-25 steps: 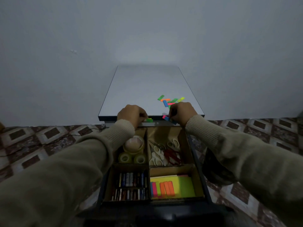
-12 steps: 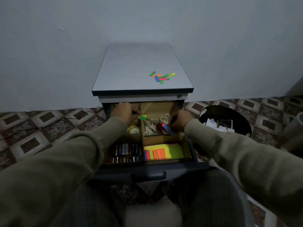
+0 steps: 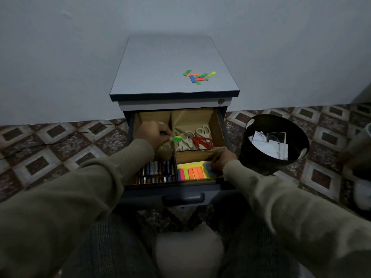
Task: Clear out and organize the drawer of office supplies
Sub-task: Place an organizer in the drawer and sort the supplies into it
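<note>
Over the front-right compartment of the drawer [image 3: 180,192], my right hand [image 3: 219,160] pinches a blue sticky tab [image 3: 208,169], long axis fore-aft like the orange ones; my left hand [image 3: 153,133] pinches a green tab [image 3: 177,139] farther back.

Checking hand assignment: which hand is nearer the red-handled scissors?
Left. The left hand, pinching a green tab, is just beside the red-handled scissors; the right hand sits in the compartment nearer the person.

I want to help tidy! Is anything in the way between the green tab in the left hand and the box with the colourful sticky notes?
Nothing visible blocks it. The green tab only has to cross the low cardboard divider to the sticky-note compartment.
</note>
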